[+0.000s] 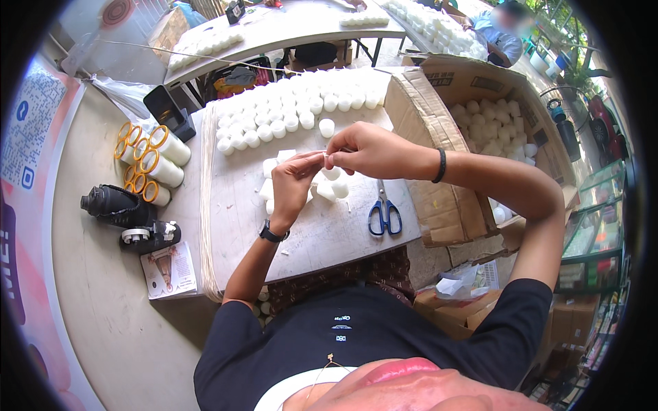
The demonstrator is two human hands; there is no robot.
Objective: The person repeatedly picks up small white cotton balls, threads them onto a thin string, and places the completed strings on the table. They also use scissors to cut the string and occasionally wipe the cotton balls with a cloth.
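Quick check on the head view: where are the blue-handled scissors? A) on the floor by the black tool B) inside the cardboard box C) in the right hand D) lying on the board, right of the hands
D: the blue-handled scissors lie flat on the board, untouched, below the right hand and to the right of the left hand, which together pinch a small white piece.

Single head camera looking steeply down, close over board (240, 226) on lap; fisheye rim bending edges.
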